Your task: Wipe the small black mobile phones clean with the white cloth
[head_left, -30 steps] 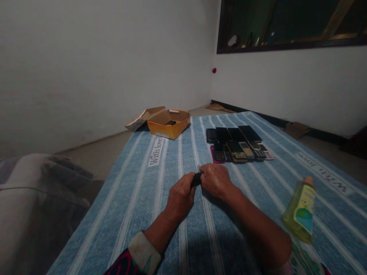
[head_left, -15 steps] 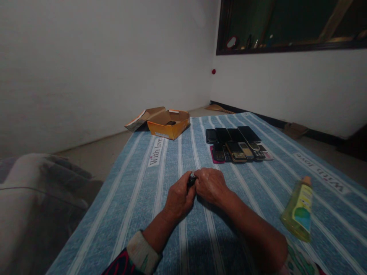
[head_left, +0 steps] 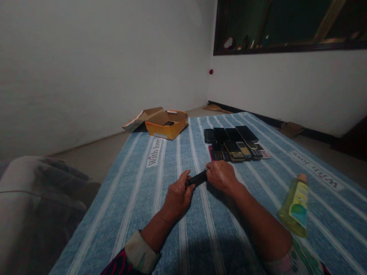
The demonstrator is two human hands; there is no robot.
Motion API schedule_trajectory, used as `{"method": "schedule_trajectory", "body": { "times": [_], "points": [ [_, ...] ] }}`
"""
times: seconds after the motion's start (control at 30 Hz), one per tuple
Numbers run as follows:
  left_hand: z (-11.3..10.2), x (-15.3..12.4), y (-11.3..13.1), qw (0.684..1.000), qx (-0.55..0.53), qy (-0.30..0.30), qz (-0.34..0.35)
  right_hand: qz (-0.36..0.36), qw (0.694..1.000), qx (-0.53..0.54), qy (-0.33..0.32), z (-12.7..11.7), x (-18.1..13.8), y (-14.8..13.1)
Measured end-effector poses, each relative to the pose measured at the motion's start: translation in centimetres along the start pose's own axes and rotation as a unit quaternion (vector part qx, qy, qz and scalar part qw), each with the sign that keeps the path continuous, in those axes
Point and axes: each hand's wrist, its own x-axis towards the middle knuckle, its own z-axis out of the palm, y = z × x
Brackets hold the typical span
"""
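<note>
A slim black mobile phone (head_left: 197, 178), seen nearly edge-on, spans the gap between my hands above the striped cloth. My left hand (head_left: 179, 193) pinches its near left end between thumb and fingers. At the other end, my right hand (head_left: 220, 175) is closed round it, and its curled fingers hide that part. Beyond my right hand lie several keypad phones (head_left: 235, 150) in a row, some overlapping. Behind those is a row of dark-screened phones (head_left: 247, 133).
An open orange cardboard box (head_left: 169, 131) with a dark item inside stands at the far left of the blue striped cloth (head_left: 137, 191). A bottle of yellow liquid (head_left: 294, 206) is at the right. Grey fabric (head_left: 43, 206) bulges up at the left edge.
My right hand has moved right and slightly away from my left hand. More of the black phone now shows between them, where before only a small dark part was visible.
</note>
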Motion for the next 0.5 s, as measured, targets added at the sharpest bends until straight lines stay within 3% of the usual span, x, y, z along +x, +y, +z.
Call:
{"method": "schedule_trajectory", "body": {
  "times": [0.3, 0.5],
  "points": [
    [-0.2, -0.1, 0.1, 0.999, -0.028, -0.016, -0.019, -0.110, 0.993, 0.034, -0.025, 0.7, -1.7, -4.4],
    [-0.1, 0.0, 0.3, 0.997, -0.060, -0.015, -0.038, -0.073, 0.997, 0.030, -0.019, 0.7, -1.2, -2.4]
  ]
}}
